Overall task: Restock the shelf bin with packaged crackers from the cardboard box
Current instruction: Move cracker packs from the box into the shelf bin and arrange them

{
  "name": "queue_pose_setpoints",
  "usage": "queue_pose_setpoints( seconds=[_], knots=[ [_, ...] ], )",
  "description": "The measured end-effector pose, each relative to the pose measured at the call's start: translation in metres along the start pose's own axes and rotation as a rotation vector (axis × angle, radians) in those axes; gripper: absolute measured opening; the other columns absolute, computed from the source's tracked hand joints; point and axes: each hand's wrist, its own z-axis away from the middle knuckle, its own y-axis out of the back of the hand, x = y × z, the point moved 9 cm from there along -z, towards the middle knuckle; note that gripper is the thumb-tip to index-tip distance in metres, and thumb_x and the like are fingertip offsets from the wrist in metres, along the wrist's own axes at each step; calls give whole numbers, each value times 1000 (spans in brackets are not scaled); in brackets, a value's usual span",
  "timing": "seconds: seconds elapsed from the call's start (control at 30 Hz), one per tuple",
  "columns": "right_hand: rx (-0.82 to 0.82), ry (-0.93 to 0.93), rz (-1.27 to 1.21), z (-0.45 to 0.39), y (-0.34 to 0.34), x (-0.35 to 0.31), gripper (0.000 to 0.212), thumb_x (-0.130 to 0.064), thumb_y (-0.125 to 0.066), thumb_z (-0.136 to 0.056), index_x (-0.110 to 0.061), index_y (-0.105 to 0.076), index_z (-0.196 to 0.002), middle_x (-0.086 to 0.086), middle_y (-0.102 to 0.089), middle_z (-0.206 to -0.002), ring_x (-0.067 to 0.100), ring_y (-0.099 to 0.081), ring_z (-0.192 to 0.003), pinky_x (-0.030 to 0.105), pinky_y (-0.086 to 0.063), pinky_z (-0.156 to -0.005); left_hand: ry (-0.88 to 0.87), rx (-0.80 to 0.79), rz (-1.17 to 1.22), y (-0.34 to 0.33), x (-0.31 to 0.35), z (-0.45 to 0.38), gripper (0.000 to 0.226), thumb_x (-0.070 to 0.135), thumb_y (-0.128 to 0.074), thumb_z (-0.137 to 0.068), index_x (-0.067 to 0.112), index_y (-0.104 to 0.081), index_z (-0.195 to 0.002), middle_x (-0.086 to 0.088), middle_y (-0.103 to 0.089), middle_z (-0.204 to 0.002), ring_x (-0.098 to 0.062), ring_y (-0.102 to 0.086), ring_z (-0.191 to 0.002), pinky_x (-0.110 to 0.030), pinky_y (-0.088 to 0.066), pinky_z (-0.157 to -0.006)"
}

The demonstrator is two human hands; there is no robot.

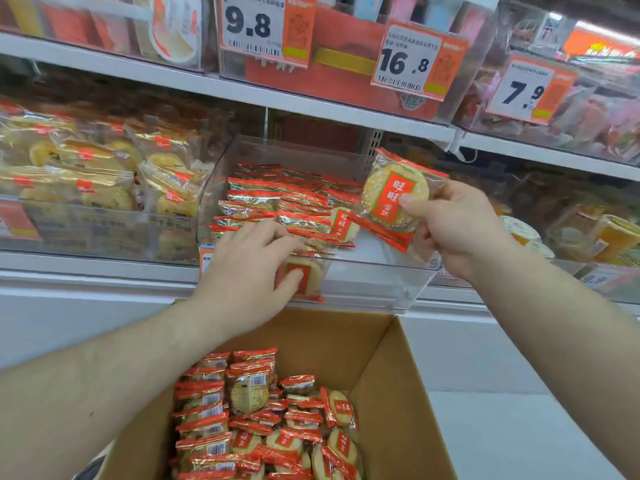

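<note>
**Light, brittle packets handled at the bin**

The cracker packet [394,199] is judged light, crinkly and slippery, with a brittle disc inside; it is best taken by the flat faces or sealed edge, never squeezed. It is pinched between thumb and fingers of the right hand [450,223], raised above the clear shelf bin [363,285]. The left hand [249,268] is reached over the bin's front, fingers curled on another packet [304,275]. More packets lie in the cardboard box [391,393] below.
</note>
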Motion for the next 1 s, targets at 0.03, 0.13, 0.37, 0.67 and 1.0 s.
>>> queue_pose_setpoints(
  seconds=[0.03,0.13,0.37,0.67,1.0],
  knots=[
    [18,-27,54,-15,-2,4,15,-3,-70,-86,-11,-60,-93,0,-58,-64,4,-45,-37,16,-32,-36,8,-19,-77,-5,-3,0,33,40,-57,-80,23,-67,-107,4,-59,-102,-24,-53,-98,-41,-41,-81],
    [15,-163,272,-62,-16,34,19,-5,-73,-83,-14,-59,-92,5,-58,-68,11,-44,-47,19,-31,-41,-10,-30,-162,-15,-4,0,33,39,-61,-78,22,-68,-105,1,-61,-99,-27,-52,-96,-42,-41,-79],
    [-138,-403,370,-105,-56,102,19,-3,-65,-90,-12,-51,-79,4,-49,-65,11,-39,-52,22,-31,-48,-24,30,-198,-23,-6,-2,37,32,-81,-72,21,-68,-106,1,-59,-96,-26,-48,-93,-42,-40,-77],
    [-88,-279,417,-119,-68,114,12,-3,-72,-84,-1,-63,-92,13,-67,-86,19,-64,-69,28,-58,-62,-34,29,-204,-23,-6,1,41,43,-47,-81,22,-66,-109,2,-57,-100,-24,-46,-95,-40,-39,-78],
    [-125,-203,480,-125,-75,116,22,-8,-76,-82,-10,-64,-101,7,-71,-95,17,-68,-79,29,-55,-61,-14,10,-179,-23,-5,3,39,39,-54,-78,22,-65,-111,1,-56,-102,-24,-45,-98,-40,-35,-81]
  ],
)
